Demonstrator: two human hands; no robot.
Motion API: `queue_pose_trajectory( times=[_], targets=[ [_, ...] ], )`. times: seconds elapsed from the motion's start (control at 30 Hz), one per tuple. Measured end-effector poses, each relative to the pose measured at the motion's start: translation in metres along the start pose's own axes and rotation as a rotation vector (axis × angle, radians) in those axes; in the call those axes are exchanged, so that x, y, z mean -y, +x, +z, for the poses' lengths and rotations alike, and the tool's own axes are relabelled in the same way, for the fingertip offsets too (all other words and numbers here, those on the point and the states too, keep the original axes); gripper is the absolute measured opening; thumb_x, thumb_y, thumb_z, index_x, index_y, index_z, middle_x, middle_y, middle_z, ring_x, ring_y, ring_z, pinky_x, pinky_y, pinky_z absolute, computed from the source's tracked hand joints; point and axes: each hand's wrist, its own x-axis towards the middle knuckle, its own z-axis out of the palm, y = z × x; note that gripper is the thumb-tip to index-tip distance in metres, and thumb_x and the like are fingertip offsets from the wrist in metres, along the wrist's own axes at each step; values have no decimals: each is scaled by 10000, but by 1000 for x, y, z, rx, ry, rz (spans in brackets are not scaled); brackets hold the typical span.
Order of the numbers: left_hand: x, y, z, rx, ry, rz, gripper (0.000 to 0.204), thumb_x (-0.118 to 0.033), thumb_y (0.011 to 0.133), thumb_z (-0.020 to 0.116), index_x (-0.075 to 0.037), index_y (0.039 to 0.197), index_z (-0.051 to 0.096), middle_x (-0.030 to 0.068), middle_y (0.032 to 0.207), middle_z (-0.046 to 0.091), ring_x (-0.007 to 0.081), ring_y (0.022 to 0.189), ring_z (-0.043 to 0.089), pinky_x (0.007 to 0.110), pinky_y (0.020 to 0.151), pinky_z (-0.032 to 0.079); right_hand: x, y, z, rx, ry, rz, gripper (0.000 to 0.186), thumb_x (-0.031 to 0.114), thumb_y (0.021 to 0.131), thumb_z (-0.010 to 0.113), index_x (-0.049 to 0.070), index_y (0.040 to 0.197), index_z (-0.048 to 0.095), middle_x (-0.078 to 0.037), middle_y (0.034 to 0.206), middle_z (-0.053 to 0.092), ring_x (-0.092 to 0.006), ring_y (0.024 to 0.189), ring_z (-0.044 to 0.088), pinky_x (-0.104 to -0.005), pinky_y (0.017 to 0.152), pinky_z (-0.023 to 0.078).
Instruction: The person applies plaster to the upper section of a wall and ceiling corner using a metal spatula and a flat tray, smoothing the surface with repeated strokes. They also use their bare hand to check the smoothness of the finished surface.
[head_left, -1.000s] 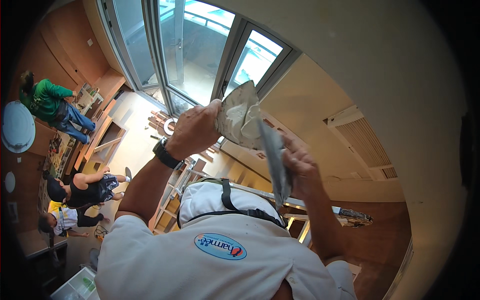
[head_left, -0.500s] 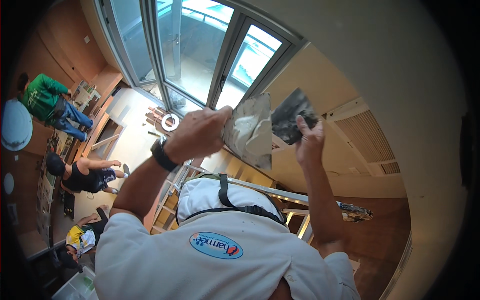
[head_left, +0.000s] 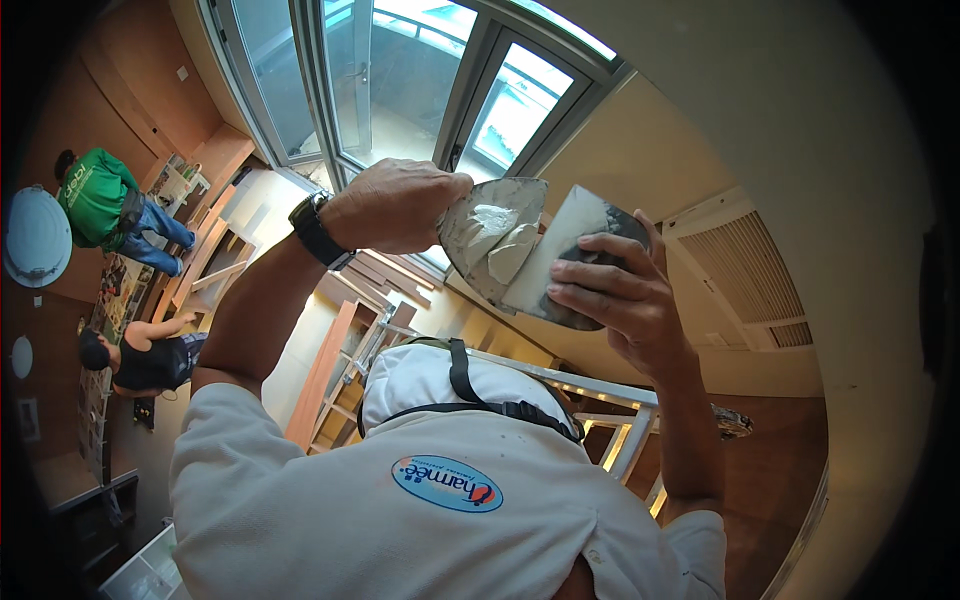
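My left hand [head_left: 395, 205], with a dark watch on the wrist, is closed around a broad putty knife [head_left: 468, 238]; its handle is hidden in the fist. Soft grey-white putty [head_left: 512, 254] lies in a ridged lump on the blade. My right hand [head_left: 628, 295] grips a flat rectangular scraper [head_left: 562, 238], several fingers spread across its face. Dark smears cover the part of the scraper near the fingers, while the strip toward the knife is pale. The scraper's lower left edge meets or overlaps the knife blade; contact cannot be told for certain.
A metal ladder [head_left: 625, 440] stands close below my arms. Glass doors [head_left: 410, 90] are ahead, and a louvred vent panel [head_left: 745, 265] is at right. At left, a person in green [head_left: 100, 195] and a person in a black top [head_left: 150, 365] are near a long bench [head_left: 200, 170].
My right hand has turned over, fingers now across the scraper's face instead of the thumb. The scraper has come against or over the knife's edge. My left hand has moved slightly up and left.
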Motion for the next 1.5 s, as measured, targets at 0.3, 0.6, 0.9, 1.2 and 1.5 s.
queue_pose_trajectory(
  times=[0.3, 0.6, 0.9, 1.2, 1.5],
  targets=[
    [-7, 5, -7, 34, 24, -19, 278, -171, 839, 792, -29, 1035, 655, 164, 878, 727, 351, 875, 729, 465, 759, 565, 8, 12, 6, 6, -10, -36, 240, 169, 820, 807, 313, 1013, 815, 100, 1122, 782, -187, 1210, 641, -658, 1222, 248],
    [16, -6, 9, -117, -100, -153, 327, -267, 809, 819, -36, 969, 652, 221, 916, 716, 419, 930, 699, 501, 824, 526, 34, -13, -13, -190, 1044, 632, 254, -42, 957, 661, 20, 1203, 678, -85, 1130, 742, -183, 1058, 691, -368, 978, 526],
    [17, 27, 47, -126, -140, -73, 180, -208, 799, 730, -100, 926, 662, 213, 847, 674, 436, 790, 679, 527, 686, 555, 108, -40, -65, -729, 1002, 614, 367, 50, 940, 731, -21, 1266, 576, -90, 1148, 681, -169, 1013, 656, -347, 879, 543],
    [26, 33, 50, -198, -42, -28, 404, -438, 751, 838, -83, 905, 720, 153, 838, 747, 384, 803, 734, 486, 726, 593, 139, -17, -174, -1051, -194, -182, 272, 149, 1018, 632, 28, 1255, 578, -189, 1149, 697, -268, 957, 642, -385, 796, 536],
    [7, 50, 49, -11, -79, 56, 518, -558, 813, 780, -82, 1017, 762, 149, 928, 776, 326, 861, 766, 436, 708, 593, 136, 52, -255, -586, -1263, -357, 412, 166, 910, 672, 120, 1320, 660, -215, 1324, 669, -367, 1066, 623, -457, 835, 529]
  ],
)
